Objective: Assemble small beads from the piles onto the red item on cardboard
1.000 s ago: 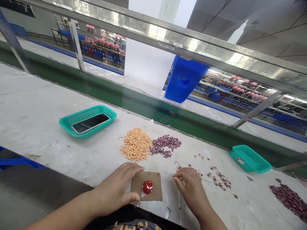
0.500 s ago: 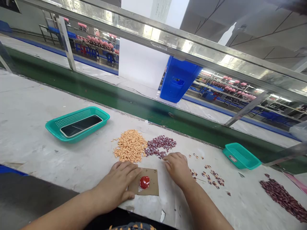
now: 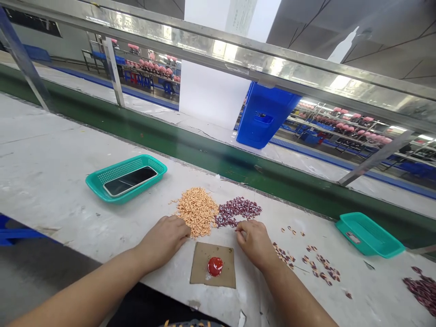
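My left hand (image 3: 166,241) reaches the near left edge of a heap of small orange pieces (image 3: 197,211), its fingers curled down and their tips hidden. My right hand (image 3: 255,243) is closed in a pinch by the near edge of a heap of small purple pieces (image 3: 240,207). A tiny dark red bit shows at its fingertips, too small to make out well. Between the hands lies a square of brown cardboard (image 3: 199,274) with a glossy red blob (image 3: 215,266) on it.
A green basket (image 3: 97,188) holding a phone (image 3: 131,180) stands at the left. To the right are scattered orange-and-purple joined pieces (image 3: 320,263), another green basket (image 3: 371,236) and a dark purple heap (image 3: 420,290). A blue bin (image 3: 255,129) stands beyond the green strip (image 3: 190,145).
My left hand has left the cardboard and moved to the orange heap, its fingers now curled. My right hand stays by the purple heap, now in a clearer pinch. The view has shifted slightly.
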Tool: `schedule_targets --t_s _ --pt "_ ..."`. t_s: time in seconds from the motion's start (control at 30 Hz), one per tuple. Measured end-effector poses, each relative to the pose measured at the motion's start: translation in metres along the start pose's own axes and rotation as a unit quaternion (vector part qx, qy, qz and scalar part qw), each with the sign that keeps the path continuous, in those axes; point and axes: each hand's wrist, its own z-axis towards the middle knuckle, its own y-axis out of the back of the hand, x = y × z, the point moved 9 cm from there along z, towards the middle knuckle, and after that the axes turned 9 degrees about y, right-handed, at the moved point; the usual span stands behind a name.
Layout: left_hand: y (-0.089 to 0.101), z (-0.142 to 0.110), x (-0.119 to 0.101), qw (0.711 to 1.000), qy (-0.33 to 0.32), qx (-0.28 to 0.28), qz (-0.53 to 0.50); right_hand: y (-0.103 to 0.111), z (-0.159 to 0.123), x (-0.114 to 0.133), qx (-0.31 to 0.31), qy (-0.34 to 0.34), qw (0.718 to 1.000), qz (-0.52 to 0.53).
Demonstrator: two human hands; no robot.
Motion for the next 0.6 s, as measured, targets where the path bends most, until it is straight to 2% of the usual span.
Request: schedule_targets --t_s 0.17,0.47,0.6 --pt "-0.009 0.013 -0.007 1.000 -0.005 -0.005 0.028 0.010 -0.016 0.013 -0.018 -0.014 0.997 0.067" --pt "-0.002 0.012 -0.001 0.998 0.001 -0.016 0.053 0.019 -0.039 0.033 -0.072 -0.029 0.981 0.180" --pt "-0.004 0.014 -0.008 0.998 -0.013 -0.002 0.057 0.022 -0.045 0.046 -0.086 -0.027 0.971 0.222"
